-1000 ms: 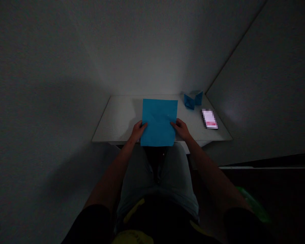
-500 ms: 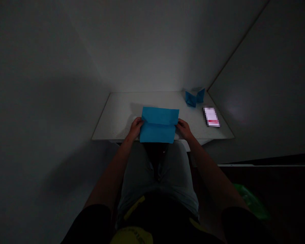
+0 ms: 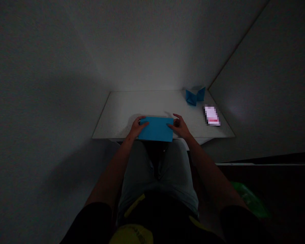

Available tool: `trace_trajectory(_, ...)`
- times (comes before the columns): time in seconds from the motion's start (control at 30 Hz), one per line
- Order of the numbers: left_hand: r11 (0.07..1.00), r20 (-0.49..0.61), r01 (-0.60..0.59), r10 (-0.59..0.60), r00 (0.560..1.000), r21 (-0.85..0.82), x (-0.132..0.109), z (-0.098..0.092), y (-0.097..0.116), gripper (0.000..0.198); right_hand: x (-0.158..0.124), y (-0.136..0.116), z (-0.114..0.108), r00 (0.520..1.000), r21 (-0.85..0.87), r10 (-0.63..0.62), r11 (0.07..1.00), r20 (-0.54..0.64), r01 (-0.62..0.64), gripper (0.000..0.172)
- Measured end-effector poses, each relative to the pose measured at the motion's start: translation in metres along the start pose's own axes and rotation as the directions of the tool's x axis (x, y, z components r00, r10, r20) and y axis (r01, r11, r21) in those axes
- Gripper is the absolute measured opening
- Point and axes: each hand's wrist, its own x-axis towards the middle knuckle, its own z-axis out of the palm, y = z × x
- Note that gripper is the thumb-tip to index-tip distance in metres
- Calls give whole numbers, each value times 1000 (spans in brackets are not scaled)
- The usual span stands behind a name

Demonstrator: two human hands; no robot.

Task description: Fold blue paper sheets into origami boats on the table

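A sheet of blue paper (image 3: 156, 130), folded to about half its former height, lies at the table's near edge between my hands. At its left end my left hand (image 3: 137, 127) is closed on it, thumb on top and fingers at the far corner. My right hand (image 3: 180, 126) is at the right end with its thumb on the paper and the other fingers curled by the edge, while its index finger is lifted away. The underside of the paper is hidden.
Folded blue paper pieces (image 3: 191, 98) stand at the table's back right corner. In front of them lies a phone (image 3: 211, 115) with a lit, blurred screen. Walls border the white table (image 3: 127, 103) at the back and right. A green plastic item (image 3: 250, 200) sits low at right.
The paper's far half, spread out and creased before, is now folded over, so the sheet looks half as tall. Both thumbs have come onto its top, and my right index finger has lifted.
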Motion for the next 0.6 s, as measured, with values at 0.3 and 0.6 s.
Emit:
trace_trajectory(0.3,997,-2,-77,77,997,18,-2,2,-4,88,5,8,2,999,-137,-2,991,-51,-5,77)
trace_trajectory(0.6,995,-46,-52,56,997,84,-5,14,9,32,14,8,6,991,-111,45,992,-123,-59,58)
